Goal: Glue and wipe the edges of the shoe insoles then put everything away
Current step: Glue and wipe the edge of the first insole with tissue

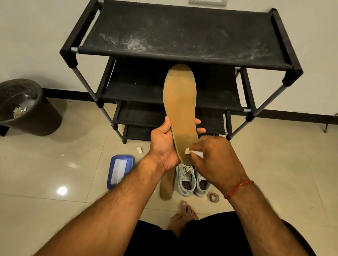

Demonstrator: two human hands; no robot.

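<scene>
1. Shoe rack (pixel 182 36), 12 o'clock ahead of me: black frame, tiered fabric shelves, top shelf dusty with pale smears; stands against the wall.
2. Waste bin (pixel 45 117), 10 o'clock: dark, round, on the floor, scraps of litter (pixel 19 110) inside.
3. Skirting (pixel 69 94), black, along the wall's foot.
4. Floor tiles (pixel 274 173), glossy beige.
5. My bare foot (pixel 180 219) and black shorts (pixel 210 237), 6 o'clock.
6. Wall plate (pixel 207 2), pale, 12 o'clock, cropped.
</scene>
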